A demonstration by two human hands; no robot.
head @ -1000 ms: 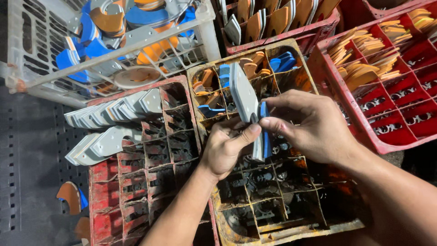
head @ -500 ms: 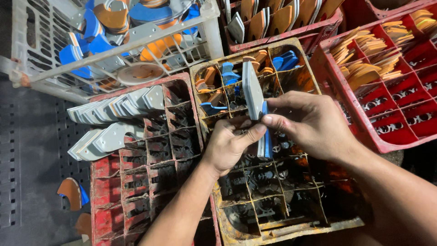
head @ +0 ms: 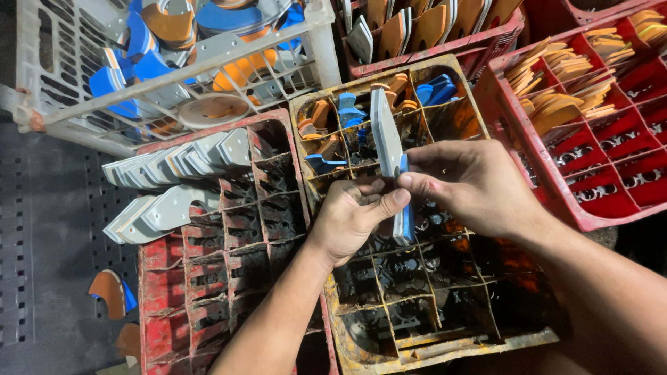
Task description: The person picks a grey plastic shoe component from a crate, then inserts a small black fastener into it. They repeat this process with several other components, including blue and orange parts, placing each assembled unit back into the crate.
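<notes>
Head view. Five crates lie side by side. The yellow crate [head: 445,347] (centre, grimy, divided into square cells) holds a few orange and blue pads [head: 347,114] in its far cells; its near cells are dark and mostly bare. The red crate [head: 167,326] to its left carries grey plates [head: 174,184] stacked on edge across its far cells. The white crate [head: 62,83] (open lattice walls) contains a loose heap of blue, orange and grey pieces. The right crate [head: 590,222], red, holds rows of thin orange wafers [head: 563,90] standing on edge. The far crate [head: 431,59] holds orange-faced pads upright.

The workpiece is a flat grey plate [head: 386,135] with a blue layer [head: 405,222] visible at its near end, thin and elongated. It is held on edge above the yellow crate. Its long axis runs away from the person, the far end pointing toward the far crate.

The left hand [head: 358,215] grips the near part, thumb pressed against the blue layer, fingers curled beneath. The right hand [head: 479,184] pinches the plate from the right, thumb and forefinger closed on it.
</notes>
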